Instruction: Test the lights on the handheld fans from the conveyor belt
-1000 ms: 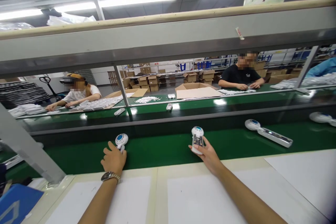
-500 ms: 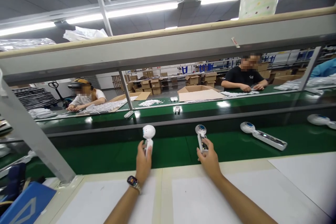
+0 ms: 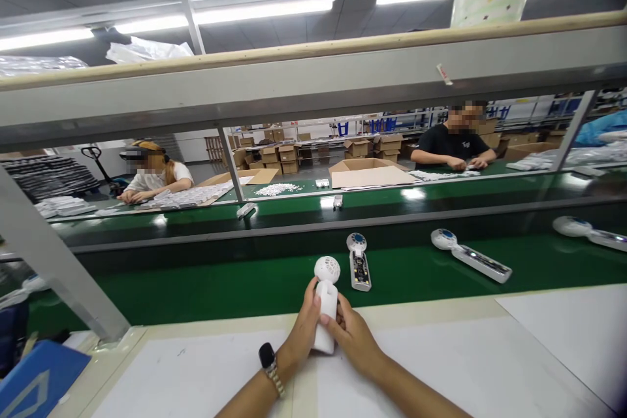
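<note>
A white handheld fan (image 3: pixel 326 323), its round slotted head pointing away from me, is gripped between both hands at the near edge of the green belt. My left hand (image 3: pixel 302 330) wraps the handle's left side, with a watch on that wrist. My right hand (image 3: pixel 355 336) closes on the right side, thumb across the handle. Just beyond lies an opened fan (image 3: pixel 360 268) with a circuit board bare in its handle and a blue-centred head. Another opened fan (image 3: pixel 473 255) rests to its right, and a further fan (image 3: pixel 588 232) lies near the right edge.
The green conveyor belt (image 3: pixel 196 284) runs across, behind the white paper-covered bench (image 3: pixel 196 375). A metal post (image 3: pixel 63 268) and a blue box (image 3: pixel 42 375) stand at left. An overhead shelf (image 3: pixel 294 88) spans the view. Two co-workers sit beyond, with white parts and cartons.
My left hand has brought its fan rightward and nearer. My right hand has let go of the opened fan and joined on the held one. The fans on the belt appear shifted left.
</note>
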{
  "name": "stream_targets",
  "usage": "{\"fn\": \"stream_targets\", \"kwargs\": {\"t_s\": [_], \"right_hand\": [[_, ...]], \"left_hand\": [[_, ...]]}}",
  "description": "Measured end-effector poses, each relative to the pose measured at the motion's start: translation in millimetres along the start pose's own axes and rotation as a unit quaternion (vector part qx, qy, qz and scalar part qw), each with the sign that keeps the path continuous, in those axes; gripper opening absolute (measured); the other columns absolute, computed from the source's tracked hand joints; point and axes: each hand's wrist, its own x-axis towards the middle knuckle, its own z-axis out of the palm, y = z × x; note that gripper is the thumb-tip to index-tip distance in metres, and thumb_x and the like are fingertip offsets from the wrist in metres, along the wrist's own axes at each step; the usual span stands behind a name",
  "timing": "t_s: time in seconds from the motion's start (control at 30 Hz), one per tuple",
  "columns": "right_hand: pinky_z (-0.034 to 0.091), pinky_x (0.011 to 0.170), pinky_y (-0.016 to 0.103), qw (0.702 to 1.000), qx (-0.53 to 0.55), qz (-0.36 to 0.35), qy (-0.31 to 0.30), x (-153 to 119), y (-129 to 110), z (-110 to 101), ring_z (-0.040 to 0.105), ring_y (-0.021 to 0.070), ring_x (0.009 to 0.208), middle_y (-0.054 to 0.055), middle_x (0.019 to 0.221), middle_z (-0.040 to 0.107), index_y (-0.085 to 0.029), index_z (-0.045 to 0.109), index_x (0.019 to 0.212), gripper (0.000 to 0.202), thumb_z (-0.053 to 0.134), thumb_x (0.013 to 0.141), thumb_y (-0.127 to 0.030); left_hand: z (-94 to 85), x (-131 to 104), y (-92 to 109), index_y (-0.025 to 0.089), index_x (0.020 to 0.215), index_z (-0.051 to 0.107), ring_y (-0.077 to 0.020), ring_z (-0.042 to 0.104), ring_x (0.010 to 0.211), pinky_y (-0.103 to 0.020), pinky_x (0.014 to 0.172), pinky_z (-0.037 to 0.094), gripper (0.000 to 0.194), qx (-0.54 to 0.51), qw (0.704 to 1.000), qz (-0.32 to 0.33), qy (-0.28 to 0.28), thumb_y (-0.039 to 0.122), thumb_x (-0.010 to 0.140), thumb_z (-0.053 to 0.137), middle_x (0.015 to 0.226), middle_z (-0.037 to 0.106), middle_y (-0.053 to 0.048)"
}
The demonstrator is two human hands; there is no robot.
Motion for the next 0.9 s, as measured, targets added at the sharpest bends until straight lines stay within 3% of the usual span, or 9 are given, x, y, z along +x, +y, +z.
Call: {"fn": "stream_targets", "kwargs": {"t_s": [0.17, 0.27, 0.37, 0.5, 0.67, 0.8, 0.9], "right_hand": [[0.036, 0.090, 0.039, 0.999, 0.044, -0.001, -0.020, -3, -7, -1, 0.050, 0.0258, 0.107, 0.006, 0.112, 0.058, -0.026, 0.036, 0.131, 0.053, 0.044, 0.085, -0.051], [0.031, 0.097, 0.039, 0.996, 0.078, -0.012, -0.041, 0, 0, -2, 0.042, 0.0250, 0.118, 0.006, 0.125, 0.050, -0.025, 0.029, 0.135, 0.058, 0.046, 0.085, -0.049], [0.029, 0.100, 0.039, 0.994, 0.105, -0.019, -0.040, 4, 9, -4, 0.039, 0.0245, 0.120, 0.007, 0.130, 0.046, -0.022, 0.034, 0.132, 0.055, 0.048, 0.085, -0.047], [0.037, 0.093, 0.040, 0.989, 0.149, 0.003, -0.003, 10, 18, -8, 0.050, 0.0270, 0.108, 0.009, 0.113, 0.058, -0.018, 0.048, 0.116, 0.048, 0.056, 0.080, -0.047], [0.047, 0.074, 0.036, 0.961, 0.265, 0.078, 0.019, 11, 17, -13, 0.061, 0.0232, 0.085, 0.004, 0.093, 0.062, -0.021, 0.046, 0.112, 0.052, 0.067, 0.070, -0.043], [0.049, 0.069, 0.038, 0.937, 0.316, 0.102, -0.106, 5, 9, -16, 0.065, 0.0221, 0.071, 0.004, 0.087, 0.063, -0.020, 0.044, 0.116, 0.049, 0.064, 0.073, -0.033], [0.049, 0.071, 0.040, 0.925, 0.323, 0.105, -0.172, 0, 4, -14, 0.066, 0.0231, 0.072, 0.005, 0.086, 0.064, -0.019, 0.044, 0.117, 0.051, 0.064, 0.072, -0.025]], "left_hand": [[8.9, -17, -5, 0.019, 0.140, -0.007, -0.0265, 0.010, 0.134, -0.045, 0.109, 0.012, 0.069, 0.168, 0.978, 0.110, -0.062, 0.049, 0.090, 0.030, 0.148, 0.004, -0.012], [10.3, -22, -2, 0.018, 0.140, -0.008, -0.0299, 0.005, 0.134, -0.050, 0.109, 0.010, 0.075, 0.245, 0.945, 0.198, -0.085, 0.046, 0.088, 0.037, 0.148, 0.002, -0.012], [8.9, -22, 4, 0.020, 0.141, -0.004, -0.0320, 0.010, 0.133, -0.051, 0.108, 0.014, 0.075, 0.261, 0.928, 0.246, -0.099, 0.046, 0.087, 0.041, 0.148, 0.005, -0.011], [8.1, -20, 10, 0.019, 0.141, 0.004, -0.0290, 0.017, 0.132, -0.046, 0.108, 0.020, 0.066, 0.207, 0.951, 0.209, -0.093, 0.046, 0.089, 0.036, 0.146, 0.013, -0.012], [8.6, -15, 9, 0.021, 0.138, 0.016, -0.0270, 0.025, 0.129, -0.045, 0.106, 0.024, 0.055, 0.152, 0.976, 0.151, 0.027, 0.042, 0.091, 0.034, 0.143, 0.022, -0.012], [4.9, -7, 4, 0.025, 0.137, 0.018, -0.0251, 0.032, 0.126, -0.042, 0.103, 0.029, 0.058, 0.117, 0.982, 0.137, 0.056, 0.038, 0.087, 0.046, 0.141, 0.027, -0.010], [1.3, -2, 0, 0.025, 0.133, 0.030, -0.0259, 0.033, 0.126, -0.041, 0.102, 0.031, 0.053, 0.118, 0.982, 0.126, 0.081, 0.039, 0.086, 0.048, 0.140, 0.029, -0.009]]}}
